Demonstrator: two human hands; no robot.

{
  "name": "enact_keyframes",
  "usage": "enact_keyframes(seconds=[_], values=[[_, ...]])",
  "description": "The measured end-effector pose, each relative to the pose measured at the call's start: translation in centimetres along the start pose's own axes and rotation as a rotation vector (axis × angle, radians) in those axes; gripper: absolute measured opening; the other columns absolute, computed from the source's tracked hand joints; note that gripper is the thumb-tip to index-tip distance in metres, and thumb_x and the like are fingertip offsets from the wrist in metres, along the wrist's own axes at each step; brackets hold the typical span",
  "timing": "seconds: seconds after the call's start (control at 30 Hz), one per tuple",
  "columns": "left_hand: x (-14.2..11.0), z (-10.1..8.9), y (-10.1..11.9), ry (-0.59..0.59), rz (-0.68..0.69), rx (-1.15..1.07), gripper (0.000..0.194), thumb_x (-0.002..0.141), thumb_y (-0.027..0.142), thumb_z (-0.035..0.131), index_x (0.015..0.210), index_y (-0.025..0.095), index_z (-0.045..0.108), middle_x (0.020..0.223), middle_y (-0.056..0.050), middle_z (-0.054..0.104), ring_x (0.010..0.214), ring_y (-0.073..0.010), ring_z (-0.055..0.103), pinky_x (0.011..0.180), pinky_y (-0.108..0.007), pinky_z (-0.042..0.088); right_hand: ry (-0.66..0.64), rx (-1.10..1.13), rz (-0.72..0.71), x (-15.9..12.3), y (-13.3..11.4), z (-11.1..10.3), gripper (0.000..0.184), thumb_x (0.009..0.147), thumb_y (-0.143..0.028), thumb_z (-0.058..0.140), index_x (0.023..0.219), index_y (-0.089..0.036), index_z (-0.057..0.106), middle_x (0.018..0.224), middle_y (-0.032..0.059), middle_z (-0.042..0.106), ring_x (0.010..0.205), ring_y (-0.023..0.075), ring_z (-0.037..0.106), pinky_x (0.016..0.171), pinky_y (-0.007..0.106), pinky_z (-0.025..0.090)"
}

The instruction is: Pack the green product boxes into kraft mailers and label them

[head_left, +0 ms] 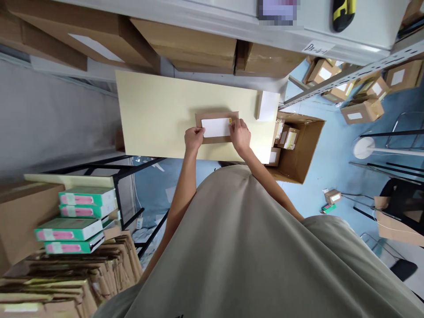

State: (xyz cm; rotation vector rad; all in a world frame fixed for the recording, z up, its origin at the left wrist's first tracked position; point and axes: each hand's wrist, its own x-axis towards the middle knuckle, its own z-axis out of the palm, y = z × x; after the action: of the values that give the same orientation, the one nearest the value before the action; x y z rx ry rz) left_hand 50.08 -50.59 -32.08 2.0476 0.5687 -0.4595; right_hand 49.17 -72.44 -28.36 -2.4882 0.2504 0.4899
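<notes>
On the cream tabletop (152, 110), a white label (215, 127) lies over a brown cardboard package (216, 140); the left hand (194, 138) and right hand (241, 137) pinch the label's opposite ends (fingertips closed narrowly), where even tension should help avoid wrinkles.

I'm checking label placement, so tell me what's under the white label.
A brown parcel shows around the white label on every side. Whatever is on the parcel's surface directly beneath the label is covered and cannot be seen.
</notes>
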Motion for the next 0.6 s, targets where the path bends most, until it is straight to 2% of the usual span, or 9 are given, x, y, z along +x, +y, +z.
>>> enact_keyframes(seconds=[0.07, 0.13, 0.17, 0.27, 0.4, 0.5, 0.6], values=[[-0.1, 0.1, 0.1, 0.044, -0.033, -0.003, 0.020, 0.091, 0.035, 0.071, 0.079, 0.021, 0.077, 0.083, -0.006, 0.076, 0.090, -0.0264, 0.072, 0.087, -0.036, 0.054, -0.030, -0.084, -0.217, -1.1, -0.4, 0.3, 0.073, 0.118, -0.059, 0.031, 0.175, -0.015, 0.039, 0.181, 0.0199, 0.040, 0.168, 0.0423, 0.036, 0.137, 0.062, 0.034], [-0.2, 0.1, 0.1, 0.052, -0.045, -0.015, 0.019, 0.090, 0.034, 0.072, 0.078, 0.021, 0.077, 0.082, -0.006, 0.076, 0.089, -0.0261, 0.072, 0.087, -0.036, 0.054, -0.092, -0.141, -0.364, -2.0, -0.6, 0.8, 0.090, 0.115, -0.067, 0.032, 0.183, -0.010, 0.017, 0.191, 0.0173, 0.019, 0.177, 0.0413, 0.011, 0.143, 0.063, 0.017], [-0.2, 0.1, 0.1, 0.049, -0.046, -0.026, 0.019, 0.090, 0.034, 0.073, 0.077, 0.021, 0.077, 0.081, -0.005, 0.076, 0.089, -0.0262, 0.072, 0.087, -0.036, 0.054, -0.122, -0.157, -0.396, -2.3, -0.5, 1.1, 0.097, 0.113, -0.071, 0.033, 0.183, -0.008, 0.010, 0.192, 0.0169, 0.013, 0.179, 0.0407, 0.004, 0.144, 0.063, 0.012], [-0.1, -0.1, -0.1, 0.016, -0.056, -0.076, 0.019, 0.089, 0.034, 0.075, 0.077, 0.020, 0.078, 0.077, -0.005, 0.075, 0.087, -0.0265, 0.072, 0.084, -0.036, 0.055, -0.162, -0.182, -0.399, -2.6, 0.0, 2.0, 0.108, 0.110, -0.077, 0.036, 0.183, -0.004, 0.005, 0.192, 0.0189, 0.008, 0.179, 0.0395, -0.001, 0.145, 0.063, 0.004], [0.2, -0.5, -0.3, -0.041, -0.086, -0.152, 0.016, 0.087, 0.033, 0.078, 0.078, 0.020, 0.079, 0.076, -0.005, 0.075, 0.084, -0.0263, 0.071, 0.080, -0.037, 0.056, -0.161, -0.202, -0.406, -2.4, -0.1, 2.8, 0.120, 0.106, -0.080, 0.046, 0.181, 0.004, 0.005, 0.191, 0.0231, 0.001, 0.179, 0.0395, -0.006, 0.146, 0.060, -0.001], [0.3, -0.6, -0.3, -0.059, -0.074, -0.183, 0.016, 0.088, 0.032, 0.079, 0.078, 0.019, 0.080, 0.078, -0.006, 0.076, 0.083, -0.0258, 0.071, 0.080, -0.037, 0.056, -0.238, -0.210, -0.451, -2.2, -1.7, 3.7, 0.126, 0.102, -0.077, 0.060, 0.181, 0.003, 0.002, 0.192, 0.0205, 0.000, 0.178, 0.0411, -0.010, 0.146, 0.061, -0.004], [0.0, -0.7, -0.3, -0.054, -0.017, -0.182, 0.025, 0.093, 0.038, 0.080, 0.076, 0.019, 0.078, 0.077, -0.008, 0.076, 0.087, -0.0262, 0.072, 0.081, -0.037, 0.056, -0.303, -0.216, -0.480, -2.1, -3.7, 5.1, 0.126, 0.101, -0.066, 0.067, 0.182, 0.000, -0.002, 0.192, 0.0185, 0.003, 0.178, 0.0410, -0.013, 0.145, 0.063, -0.007]])
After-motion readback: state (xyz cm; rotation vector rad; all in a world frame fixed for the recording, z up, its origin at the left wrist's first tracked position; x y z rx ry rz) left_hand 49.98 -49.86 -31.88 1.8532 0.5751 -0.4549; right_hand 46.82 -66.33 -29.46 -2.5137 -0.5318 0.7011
